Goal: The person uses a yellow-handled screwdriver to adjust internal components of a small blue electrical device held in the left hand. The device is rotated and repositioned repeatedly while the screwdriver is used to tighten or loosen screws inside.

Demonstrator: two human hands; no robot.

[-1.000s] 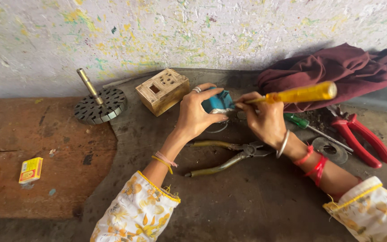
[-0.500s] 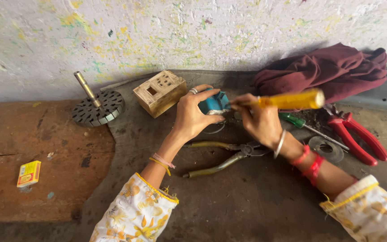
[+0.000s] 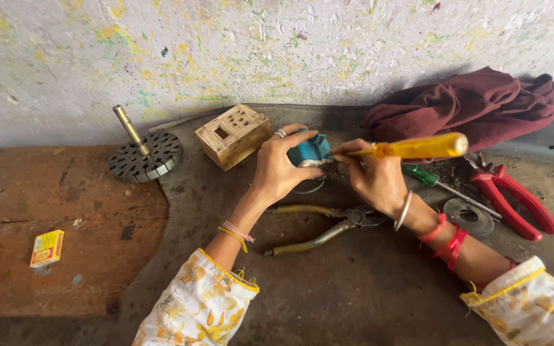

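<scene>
While left hand [image 3: 277,172] fingers clamp the small teal plastic block [image 3: 309,151] at counter [image 3: 367,288] centre, right hand [image 3: 374,179] fingers grip the yellow-handled screwdriver [image 3: 418,147]; keep the tip square, block steady.

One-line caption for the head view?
Left hand holds a small blue part; right hand works a yellow-handled screwdriver into it.

There is only one camera. It sits on the person's head and looks down and forward at a dark work table [image 3: 354,301] that meets a paint-speckled wall [image 3: 277,51] across the top of the frame. It is close: both forearms come in from the bottom edge. The far left and right edges look a bit stretched, maybe from a wide lens.
</scene>
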